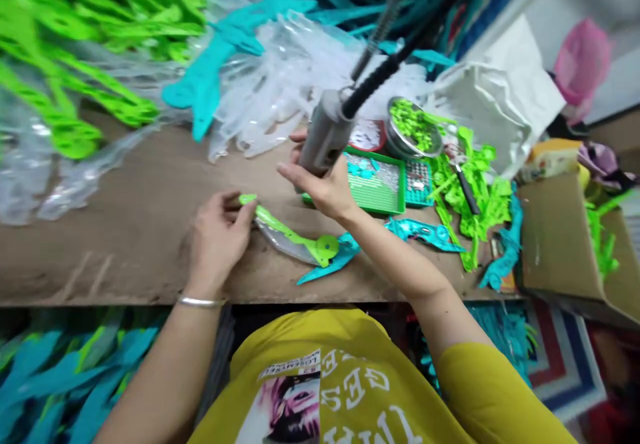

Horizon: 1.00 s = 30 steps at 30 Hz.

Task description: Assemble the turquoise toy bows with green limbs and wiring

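Observation:
Between the thumb and fingers of my left hand (pixel 220 234) is the green tip of a curved plastic piece, a green strip (pixel 287 234) lying along a clear one (pixel 285 244). Its round green end rests by a turquoise plastic part (pixel 340 252) on the bench. My right hand (pixel 327 187) is wrapped around a grey electric screwdriver (pixel 323 134), which hangs from a spring and a black cable. The driver's lower end is partly hidden by my hand, so its bit does not show.
A green tray (pixel 377 194) of screws and a metal bowl (pixel 400 141) of small green parts stand right of the driver. Green pieces (pixel 75 24) and clear pieces (pixel 270 77) are heaped behind. A cardboard box (pixel 560 237) stands at the right end.

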Each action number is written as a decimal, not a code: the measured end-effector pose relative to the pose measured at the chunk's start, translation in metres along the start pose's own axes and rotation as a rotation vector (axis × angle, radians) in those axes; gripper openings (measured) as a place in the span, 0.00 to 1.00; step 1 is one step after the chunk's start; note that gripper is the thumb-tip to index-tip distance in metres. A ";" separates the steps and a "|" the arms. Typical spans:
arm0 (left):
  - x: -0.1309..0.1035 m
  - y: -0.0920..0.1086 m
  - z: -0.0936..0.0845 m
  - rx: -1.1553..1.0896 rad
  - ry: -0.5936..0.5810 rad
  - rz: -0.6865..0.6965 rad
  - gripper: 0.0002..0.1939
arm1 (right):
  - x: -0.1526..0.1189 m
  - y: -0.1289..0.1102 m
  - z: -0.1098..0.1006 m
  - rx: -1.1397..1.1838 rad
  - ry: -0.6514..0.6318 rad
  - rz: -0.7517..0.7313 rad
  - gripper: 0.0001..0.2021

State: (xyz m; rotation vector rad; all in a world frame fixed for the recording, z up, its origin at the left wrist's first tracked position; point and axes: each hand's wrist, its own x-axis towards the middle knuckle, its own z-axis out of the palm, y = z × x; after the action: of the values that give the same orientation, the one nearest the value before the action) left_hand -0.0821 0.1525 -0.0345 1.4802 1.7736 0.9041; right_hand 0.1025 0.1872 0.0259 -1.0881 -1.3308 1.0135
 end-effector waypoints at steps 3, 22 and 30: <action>-0.024 0.019 0.006 0.303 0.056 0.356 0.19 | -0.004 0.009 -0.017 -0.053 -0.001 -0.026 0.31; -0.070 0.016 0.032 0.523 -0.430 0.923 0.26 | -0.205 -0.032 -0.291 -1.099 0.742 0.174 0.08; -0.055 -0.004 0.015 0.501 -0.397 0.915 0.32 | -0.232 0.010 -0.351 -0.756 0.847 0.486 0.21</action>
State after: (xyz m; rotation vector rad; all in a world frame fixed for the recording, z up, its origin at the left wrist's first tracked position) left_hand -0.0638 0.0987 -0.0434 2.6741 1.0220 0.4866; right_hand 0.4522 -0.0437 -0.0171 -2.1777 -0.7285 0.2294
